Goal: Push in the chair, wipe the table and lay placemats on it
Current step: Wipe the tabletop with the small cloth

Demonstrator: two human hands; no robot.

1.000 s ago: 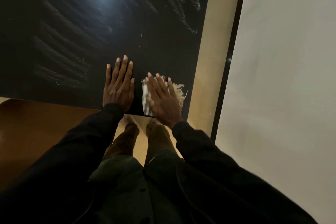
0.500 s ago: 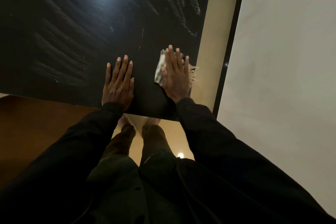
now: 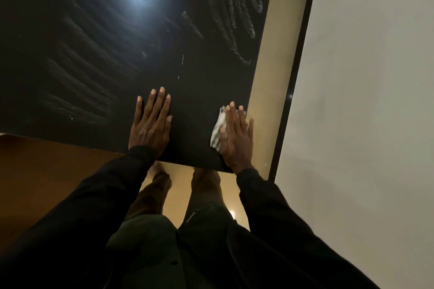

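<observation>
The left hand point(image 3: 150, 124) is laid flat on the dark bench point(image 3: 94, 54) just inside its near edge, fingers straight and slightly spread, holding nothing. It is judged to be placed there as a brace, so that weight can be leaned forward while the other arm works.

The right hand point(image 3: 237, 138) is also flat and unclenched, its palm and straight fingers pressed down on a pale cloth point(image 3: 217, 129). The cloth is pinned to the surface rather than gripped, which spreads the pressure for wiping. It lies at the near right corner of the bench, right by the edge where the tan floor point(image 3: 265, 77) shows, and only its left side is seen past the hand. Curved streaks point(image 3: 234, 7) are visible further up the top and on the left, taken to be wiping marks. No chair or placemats are seen, so the wiping step is judged to be under way.

Against half a second ago, the right hand and cloth are drawn back from further up the right edge toward the near corner. A second ago they were close to the near edge but more to the left, with the hand angled. The left hand is unmoved throughout.
</observation>
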